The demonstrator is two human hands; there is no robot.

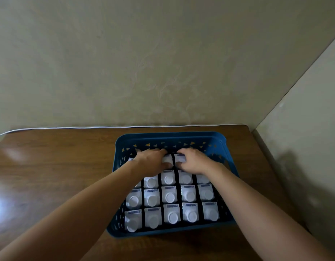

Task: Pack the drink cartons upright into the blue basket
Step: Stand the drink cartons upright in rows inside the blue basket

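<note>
We see both forearms reaching in from the bottom corners. Blue perforated plastic basket sits centre-right on the brown wooden table, packed with upright white drink cartons. Left hand and right hand curl over far-row cartons, gripping them. White cable runs along the far edge.

Brown wooden table, bearing a blue basket and a white cable along its far edge.

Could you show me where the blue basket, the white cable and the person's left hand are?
blue basket [168, 136]: head view, on its far rim.
white cable [87, 127]: head view, on its run along the table's far edge.
left hand [151, 162]: head view, on the back of the hand.
</note>
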